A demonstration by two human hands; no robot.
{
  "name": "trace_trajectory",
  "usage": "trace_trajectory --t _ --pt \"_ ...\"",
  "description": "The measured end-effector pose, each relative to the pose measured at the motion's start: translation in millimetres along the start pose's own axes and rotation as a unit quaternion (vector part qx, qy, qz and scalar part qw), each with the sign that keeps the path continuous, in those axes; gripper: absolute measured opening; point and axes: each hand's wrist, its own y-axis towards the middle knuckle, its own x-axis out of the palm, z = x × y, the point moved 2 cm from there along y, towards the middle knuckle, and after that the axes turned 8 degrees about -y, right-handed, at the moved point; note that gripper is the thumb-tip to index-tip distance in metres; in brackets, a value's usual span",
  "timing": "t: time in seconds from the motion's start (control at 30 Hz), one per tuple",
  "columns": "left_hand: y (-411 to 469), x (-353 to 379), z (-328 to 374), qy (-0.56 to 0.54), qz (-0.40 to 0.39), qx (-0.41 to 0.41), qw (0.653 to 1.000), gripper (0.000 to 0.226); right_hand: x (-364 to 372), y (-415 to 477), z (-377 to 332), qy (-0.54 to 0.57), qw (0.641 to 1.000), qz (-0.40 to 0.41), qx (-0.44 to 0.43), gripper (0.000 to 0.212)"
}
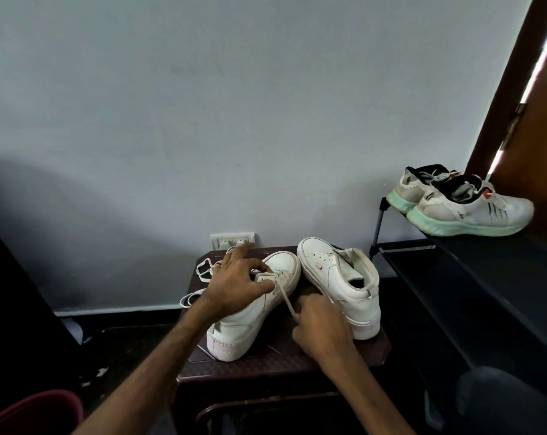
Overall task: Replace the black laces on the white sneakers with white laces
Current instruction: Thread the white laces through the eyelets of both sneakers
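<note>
Two white sneakers stand on a dark brown plastic stool (281,368), with their toes pointing away from the person, toward 12 o'clock. The left sneaker (250,312) leans a little, its toe toward 1 o'clock and its heel at 7 o'clock. The right sneaker (344,277) is just beside it at 3 o'clock, and their toes are almost touching.

The left hand (234,281) lies over the top of the left sneaker. Its thumb and curled fingers grasp the upper at the eyelet rows, while the index finger points out toward 12 o'clock. A white lace (285,298) comes out of the front eyelets of this sneaker and runs tight toward 5 o'clock, into the right hand (322,324). The right hand is clenched around the end of this lace, between the two sneakers and low over the stool. How many eyelets are already laced I cannot tell, because the left hand hides them.

More white lace lies in loose loops (200,271) on the stool at 9 o'clock from the left hand.

At 3 o'clock from the stool stands a black shoe rack (454,277). A pair of running shoes (473,215) with green soles is on its top shelf. A wall socket (231,240) is behind the stool at 12 o'clock. A red bucket (36,412) is at 8 o'clock, near the frame corner.
</note>
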Motion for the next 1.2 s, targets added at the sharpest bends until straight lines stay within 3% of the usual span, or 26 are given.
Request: trace_trajectory --t 0.1,0.23,0.37,0.47,0.53,0.77,0.87,1.0,1.2 --pt "-0.6 0.4 1.4 0.006 0.0 0.0 1.0 0.066 -10.4 7.1 0.7 0.008 0.999 0.037 -0.013 0.02" --pt "-1.4 1.5 -0.6 0.016 0.011 0.01 1.0 0.078 -18.8 22.6 -16.5 0.143 0.985 0.089 -0.03 0.026" --pt "-0.6 1.4 -0.4 0.02 0.009 0.006 1.0 0.073 -16.8 13.6 -16.3 0.094 0.99 0.107 -0.018 0.015" --pt "1.5 1.4 -1.0 0.017 0.009 0.007 1.0 0.066 -12.3 1.5 -9.5 -0.057 0.998 0.007 -0.017 0.022" --pt "2.3 2.9 -2.2 0.014 0.008 0.01 1.0 0.066 -14.6 -0.1 -6.8 -0.089 0.996 -0.014 -0.019 0.022" --pt "4.7 6.3 -5.1 0.023 0.02 0.009 1.0 0.071 -26.1 24.8 -23.8 0.065 0.992 0.101 -0.045 0.023" --pt "4.2 4.9 -2.6 0.022 0.011 0.012 1.0 0.067 -22.5 17.9 -18.8 0.049 0.995 0.08 -0.017 0.015" --pt "2.7 2.1 1.9 0.019 0.001 0.004 1.0 0.052 -17.5 10.5 -7.6 -0.097 0.994 -0.042 -0.012 0.026" --pt "1.5 4.9 -0.3 0.013 0.014 0.005 1.0 0.051 -27.1 25.9 -22.5 0.028 0.997 0.067 -0.038 0.022"
